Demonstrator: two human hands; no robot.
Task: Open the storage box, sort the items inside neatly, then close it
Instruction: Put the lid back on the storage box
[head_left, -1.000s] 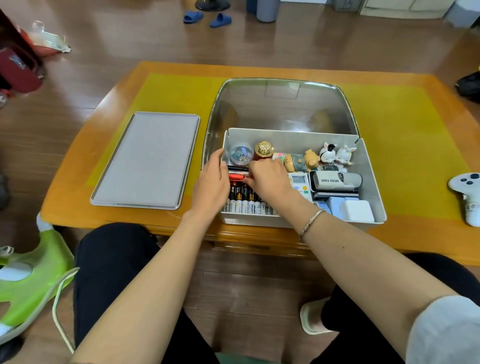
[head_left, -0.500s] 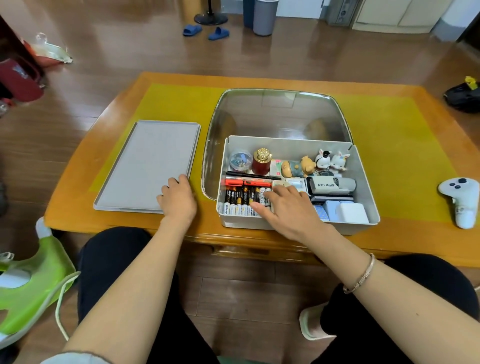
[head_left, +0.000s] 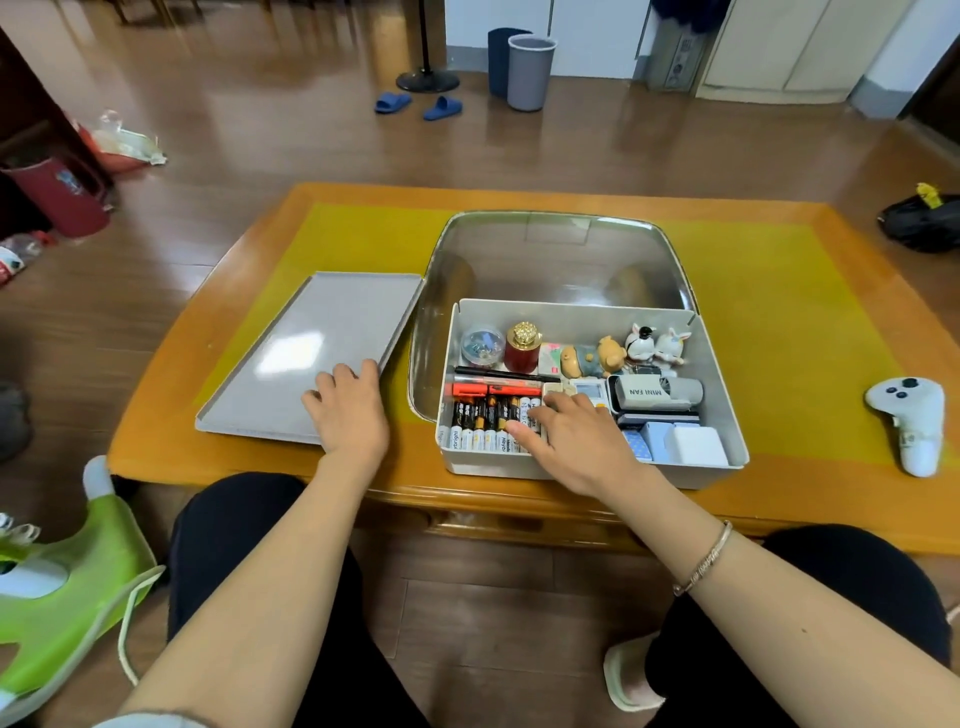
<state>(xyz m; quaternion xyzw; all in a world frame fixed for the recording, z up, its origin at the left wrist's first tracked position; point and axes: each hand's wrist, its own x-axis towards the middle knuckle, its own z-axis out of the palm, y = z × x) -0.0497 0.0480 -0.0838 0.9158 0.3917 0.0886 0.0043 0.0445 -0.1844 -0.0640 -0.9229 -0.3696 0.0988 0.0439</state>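
The grey storage box (head_left: 719, 364) stands open on the table in front of me. It holds a row of batteries (head_left: 480, 423), red and black markers (head_left: 493, 382), a red jar (head_left: 522, 348), small figurines (head_left: 652, 345), a mini fan (head_left: 657, 392) and white blocks (head_left: 696, 447). My right hand (head_left: 576, 436) rests flat on the batteries' right end, fingers spread. The grey lid (head_left: 311, 353) lies flat to the left of the box. My left hand (head_left: 350, 410) holds its near right corner, fingers on top and thumb at the edge.
A clear plastic tub (head_left: 561, 254) stands right behind the box. A white game controller (head_left: 909, 421) lies on the table (head_left: 810, 499) at the right. A green object (head_left: 57, 608) sits on the floor beside my left knee. Bins and slippers stand far off.
My left hand left the box and went to the lid's near right corner. My right hand let go of the markers and drew back onto the batteries. The view lifted.
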